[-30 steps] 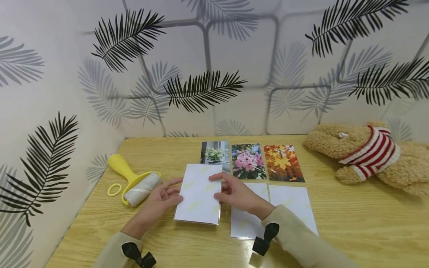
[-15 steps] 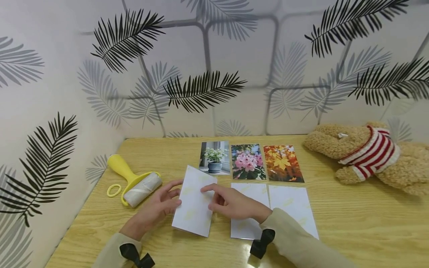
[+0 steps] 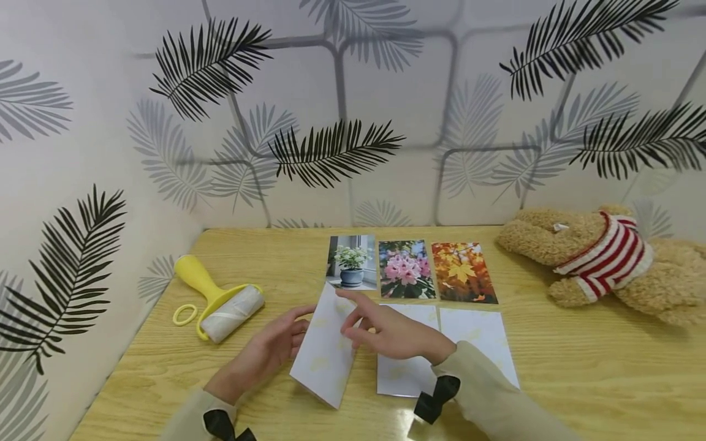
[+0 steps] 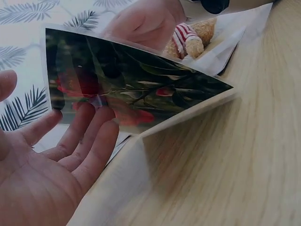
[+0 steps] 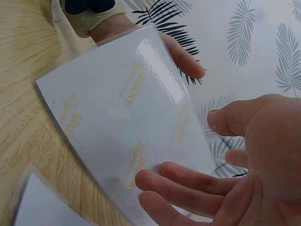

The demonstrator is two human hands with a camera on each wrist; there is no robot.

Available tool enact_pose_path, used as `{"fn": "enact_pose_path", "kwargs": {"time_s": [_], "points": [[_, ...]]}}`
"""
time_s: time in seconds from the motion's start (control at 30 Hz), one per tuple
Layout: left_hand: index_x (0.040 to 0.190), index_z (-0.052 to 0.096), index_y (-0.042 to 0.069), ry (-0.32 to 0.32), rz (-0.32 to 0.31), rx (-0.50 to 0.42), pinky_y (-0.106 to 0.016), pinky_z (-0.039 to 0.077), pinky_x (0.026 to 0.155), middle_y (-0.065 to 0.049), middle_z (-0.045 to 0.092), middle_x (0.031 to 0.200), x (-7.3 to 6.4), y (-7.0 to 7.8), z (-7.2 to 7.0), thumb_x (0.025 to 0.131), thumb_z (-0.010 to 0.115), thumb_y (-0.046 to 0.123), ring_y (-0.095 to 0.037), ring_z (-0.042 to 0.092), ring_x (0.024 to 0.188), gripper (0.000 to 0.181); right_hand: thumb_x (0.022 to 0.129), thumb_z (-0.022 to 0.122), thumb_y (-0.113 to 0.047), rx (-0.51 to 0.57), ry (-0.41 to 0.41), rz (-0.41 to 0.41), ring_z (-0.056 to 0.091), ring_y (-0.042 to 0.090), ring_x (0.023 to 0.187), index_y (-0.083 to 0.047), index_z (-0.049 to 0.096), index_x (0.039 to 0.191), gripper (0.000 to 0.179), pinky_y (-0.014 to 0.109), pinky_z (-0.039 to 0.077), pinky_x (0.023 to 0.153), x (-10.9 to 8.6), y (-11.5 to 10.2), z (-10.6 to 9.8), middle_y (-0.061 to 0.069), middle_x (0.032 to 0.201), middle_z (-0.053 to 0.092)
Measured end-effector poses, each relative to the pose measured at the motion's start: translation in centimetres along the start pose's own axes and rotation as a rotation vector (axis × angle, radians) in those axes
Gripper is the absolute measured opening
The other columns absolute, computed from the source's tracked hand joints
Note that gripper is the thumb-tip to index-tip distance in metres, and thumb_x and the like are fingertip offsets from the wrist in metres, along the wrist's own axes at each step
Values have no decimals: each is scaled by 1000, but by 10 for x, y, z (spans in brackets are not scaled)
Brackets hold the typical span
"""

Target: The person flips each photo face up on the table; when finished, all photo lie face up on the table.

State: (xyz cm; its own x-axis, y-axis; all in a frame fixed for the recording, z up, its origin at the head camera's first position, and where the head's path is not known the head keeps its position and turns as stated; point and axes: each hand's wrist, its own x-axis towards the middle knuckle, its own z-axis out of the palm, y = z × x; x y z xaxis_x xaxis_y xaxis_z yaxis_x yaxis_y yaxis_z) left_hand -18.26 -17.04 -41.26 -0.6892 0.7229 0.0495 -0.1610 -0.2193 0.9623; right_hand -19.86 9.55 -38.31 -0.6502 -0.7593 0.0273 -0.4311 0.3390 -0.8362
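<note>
A photo card (image 3: 325, 346) stands tilted on edge between my hands, its white back toward the right. Its picture side, with red flowers and dark leaves (image 4: 131, 89), shows in the left wrist view. My left hand (image 3: 270, 349) reaches along that side; its fingertips touch the picture and the thumb stays apart. On the other side is my right hand (image 3: 394, 331), its fingers loosely bent against or very near the white back (image 5: 127, 108). Beyond lie photos of a potted plant (image 3: 352, 262), pink flowers (image 3: 407, 269) and autumn leaves (image 3: 463, 272).
Two white-backed cards (image 3: 405, 373) (image 3: 482, 337) lie face down under and beside the right forearm. A yellow-handled lint roller (image 3: 217, 297) and a yellow ring (image 3: 184, 315) are at the left. A teddy bear (image 3: 601, 257) lies at the right, near the leaf-patterned wall (image 3: 386, 184).
The card has gone from nearly flat, back upward, to tilted on edge and slightly nearer the person. My right hand's grip on its right edge has loosened. The potted-plant photo is uncovered.
</note>
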Motion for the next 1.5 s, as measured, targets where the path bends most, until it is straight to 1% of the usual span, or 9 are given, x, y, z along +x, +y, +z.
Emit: {"fn": "enact_pose_path", "kwargs": {"time_s": [0.2,0.37,0.5,0.67,0.83,0.97,1.13,1.23,1.5], "points": [[150,30,12,4,41,63,-26,48,89,-1,58,121,2,-2,6,107,21,20,-10,60,107,45,103,47,-25,-11,-6,-27,68,24,93,-21,7,156,67,28,52,77,-1,-3,0,13,118,62],[151,30,10,42,45,238,-30,48,93,-15,41,142,3,-4,12,104,34,11,-12,56,114,48,103,44,-27,-52,-22,-100,67,22,94,-18,6,157,66,29,52,81,-2,-7,0,12,118,62],[152,23,3,55,38,372,-30,49,94,-27,23,152,4,-7,14,102,44,10,-24,50,124,54,103,46,-28,-103,-13,-142,66,17,97,-17,15,156,62,29,52,85,-3,-10,-1,11,119,64],[150,28,7,48,49,503,-32,46,99,-22,30,150,7,-11,19,98,54,11,-40,43,129,59,102,48,-25,-120,59,-144,67,19,92,-13,37,143,45,29,54,79,-4,-14,-2,8,112,65],[148,34,13,45,98,655,-41,43,101,-11,37,149,9,-16,24,96,57,9,-36,45,128,57,99,54,-27,-173,137,-110,64,11,80,-9,52,117,25,24,53,71,-6,-17,-3,2,98,68],[146,38,15,47,117,741,-40,44,99,-9,37,149,10,-22,27,96,59,13,-33,46,127,54,99,55,-21,-178,143,-64,62,8,71,-8,57,113,19,22,51,66,-11,-18,-7,3,91,70],[138,48,22,22,39,851,-46,36,108,-4,31,154,12,-26,30,93,64,25,-30,33,138,48,95,58,-12,-141,35,54,62,5,65,-1,58,122,29,21,49,61,-30,-14,-14,3,78,70],[131,53,25,-3,-27,898,-49,29,112,1,29,155,11,-26,33,91,67,29,-27,28,141,43,91,61,-7,-130,18,133,58,4,57,1,59,123,33,21,44,55,-40,-10,-15,0,65,65],[126,58,19,9,-63,1041,-53,29,110,1,33,154,3,-24,30,87,71,31,-26,33,137,43,85,63,0,-183,52,142,51,2,49,-2,65,121,37,20,41,51,-32,1,-6,-3,62,64]]}}
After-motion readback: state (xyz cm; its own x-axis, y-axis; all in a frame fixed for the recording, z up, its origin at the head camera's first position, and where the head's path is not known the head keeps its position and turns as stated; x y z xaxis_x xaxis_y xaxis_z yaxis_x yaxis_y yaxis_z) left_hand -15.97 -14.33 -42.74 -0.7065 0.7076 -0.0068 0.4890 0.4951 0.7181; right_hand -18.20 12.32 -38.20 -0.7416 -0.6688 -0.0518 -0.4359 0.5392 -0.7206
